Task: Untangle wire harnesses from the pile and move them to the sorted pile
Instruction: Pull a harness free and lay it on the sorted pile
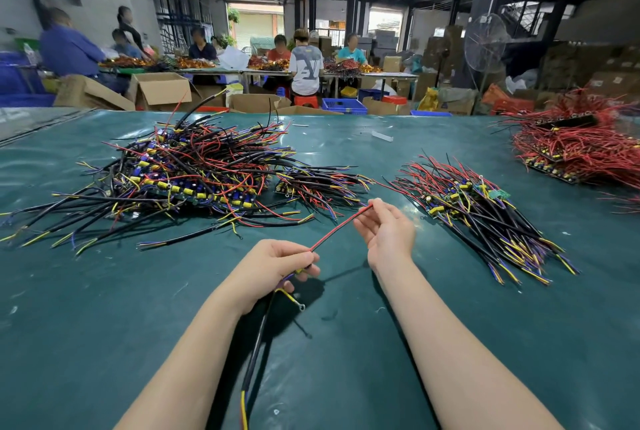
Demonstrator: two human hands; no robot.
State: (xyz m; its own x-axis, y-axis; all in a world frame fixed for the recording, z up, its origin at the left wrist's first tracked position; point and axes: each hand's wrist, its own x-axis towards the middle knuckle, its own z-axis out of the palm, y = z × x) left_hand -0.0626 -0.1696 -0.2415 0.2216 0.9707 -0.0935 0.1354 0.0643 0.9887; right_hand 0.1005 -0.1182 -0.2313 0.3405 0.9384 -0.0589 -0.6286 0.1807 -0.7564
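Note:
One wire harness (337,228) is stretched between my hands above the green table (104,308). My left hand (273,270) grips its body, from which a black cable with yellow ends hangs toward me. My right hand (384,227) pinches the far tip of its red and black wire pair. The big tangled pile (194,169) of black, red, yellow and blue wires lies at the left. A neater sorted pile (481,207), its wires lying side by side, sits at the right.
A heap of mostly red wires (578,149) lies at the far right. A small white scrap (382,135) rests mid-table at the back. Beyond the table stand cardboard boxes, a blue crate (344,105), a standing fan (485,45) and several people at other benches.

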